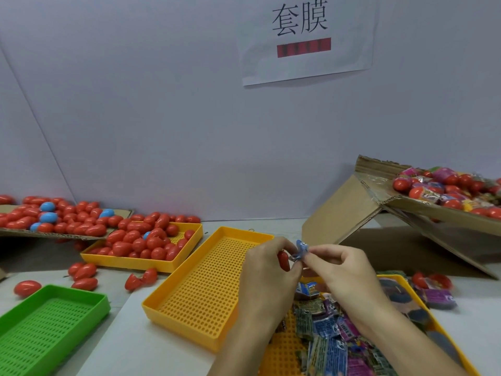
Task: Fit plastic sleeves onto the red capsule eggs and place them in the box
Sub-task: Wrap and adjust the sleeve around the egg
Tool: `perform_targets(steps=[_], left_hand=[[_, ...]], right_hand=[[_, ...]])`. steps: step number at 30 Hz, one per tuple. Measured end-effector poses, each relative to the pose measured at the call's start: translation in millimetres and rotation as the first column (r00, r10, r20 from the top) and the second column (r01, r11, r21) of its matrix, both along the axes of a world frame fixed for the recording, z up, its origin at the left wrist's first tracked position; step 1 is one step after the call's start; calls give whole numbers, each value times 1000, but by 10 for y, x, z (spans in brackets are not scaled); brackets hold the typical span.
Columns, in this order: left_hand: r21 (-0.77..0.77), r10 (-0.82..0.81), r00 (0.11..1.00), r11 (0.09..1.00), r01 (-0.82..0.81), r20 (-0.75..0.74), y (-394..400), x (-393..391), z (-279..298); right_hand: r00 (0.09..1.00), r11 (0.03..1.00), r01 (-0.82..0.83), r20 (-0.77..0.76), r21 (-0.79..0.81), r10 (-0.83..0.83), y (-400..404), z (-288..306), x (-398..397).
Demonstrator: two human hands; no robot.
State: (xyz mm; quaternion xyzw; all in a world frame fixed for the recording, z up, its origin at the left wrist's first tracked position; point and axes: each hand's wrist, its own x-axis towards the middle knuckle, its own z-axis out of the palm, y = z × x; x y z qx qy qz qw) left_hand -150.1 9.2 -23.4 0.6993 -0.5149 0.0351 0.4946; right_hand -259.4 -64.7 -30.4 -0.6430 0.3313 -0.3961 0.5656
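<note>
Cardboard box [352, 210]: tilted, far right, open side up; holds red eggs already in printed sleeves [444, 191].
Wall sign [306, 39]: white sheet with black characters and a red bar, on the back wall.
Cardboard sheet [16, 232]: far left, heaped with bare red eggs and a few blue ones.
Middle yellow tray [206, 283]: perforated floor, just left of the hands.
Far yellow tray [143, 263]: filled with red eggs [141, 240], one blue among them.
Near yellow tray [282, 354]: under the forearms, holds a pile of flat printed sleeves [330, 340].
Green tray [48, 318]: bottom left corner.
Loose eggs [84, 272]: scattered on the table between the green tray and the far yellow tray.
Sleeved egg on table [433, 283]: right of the near yellow tray, beside a purple sleeve.
Left hand [267, 270]: fingers curled round one red egg [283, 260].
Right hand [344, 270]: fingertips pinch a blue sleeve [299, 251], held at the egg's top end, touching the left fingers.
</note>
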Motion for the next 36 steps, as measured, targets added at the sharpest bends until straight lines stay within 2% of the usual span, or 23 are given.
perform_targets(steps=[5,8,14,17,22,28,36], left_hand=[[16,-94,995,995,94,-33,4,-16,-13],[-1,-163,979,986,164,-121,6,-17,3],[-41,-267,888,961,272,-373,11,5,31],[-52,-260,853,963,266,-453,2,24,26],[-40,-228,866,971,235,-445,-16,51,4],[-70,-247,864,968,241,-439,-20,49,-2],[-28,-241,809,963,268,-536,-23,60,-2]], right_hand=[[996,988,50,62,145,-60,-48,-23,-15],[992,982,46,110,184,-67,-71,-18,-40],[990,987,41,127,159,-61,-78,-15,-40],[991,992,44,119,120,-58,-71,-11,-40],[996,999,29,86,16,-30,-36,20,-44],[997,999,44,64,-24,-43,-21,31,-51],[997,998,48,56,-50,-46,-27,21,-44]])
